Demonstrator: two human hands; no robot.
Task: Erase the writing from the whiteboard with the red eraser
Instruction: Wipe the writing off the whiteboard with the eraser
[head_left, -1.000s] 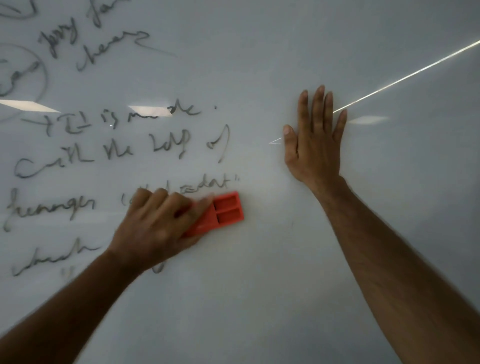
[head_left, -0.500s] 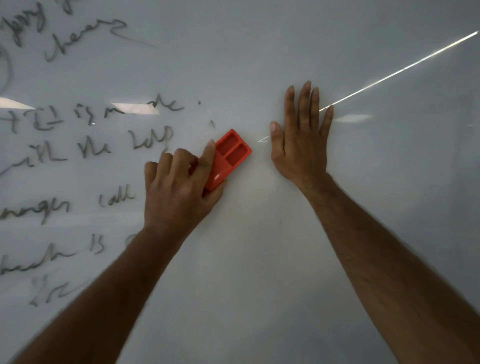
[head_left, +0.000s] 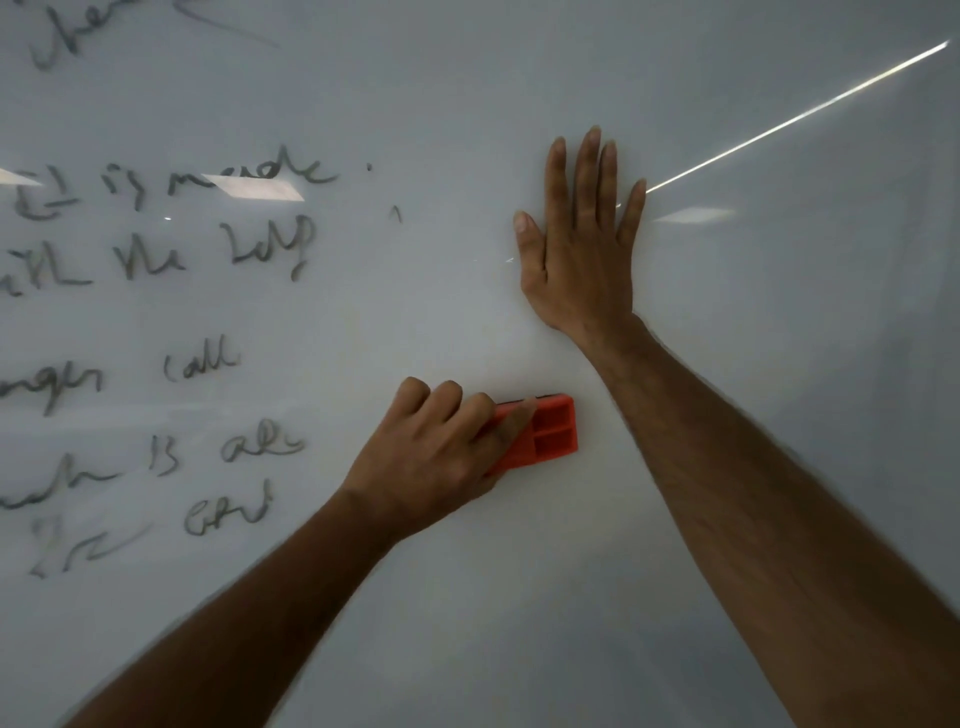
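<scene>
The left hand (head_left: 441, 457) grips the red eraser (head_left: 545, 434) just below the centre of the frame, fingers curled over its top edge and pressing it flat against the whiteboard (head_left: 467, 104). About half of the eraser sticks out to the right of the knuckles, showing 2 rectangular recesses in its plastic back, stacked one above the other. A thin dark strip, likely the felt, runs along its upper edge.

The right hand (head_left: 582, 244) lies open and flat on the board, above and slightly right of the eraser, with 4 fingers pointing up and close together and the thumb spread to the left. Its forearm runs down to the lower right corner of the frame; the eraser sits just left of that wrist, not touching it.

Dark, smeared handwriting (head_left: 156, 260) fills the left third of the frame in several lines; most words are too blurred to read. A small stray mark (head_left: 396, 213) stands alone between the writing and the right hand. The board around and below both hands is wiped clean. A bright streak of reflected light (head_left: 800, 117) runs from the right fingertips to the upper right corner.
</scene>
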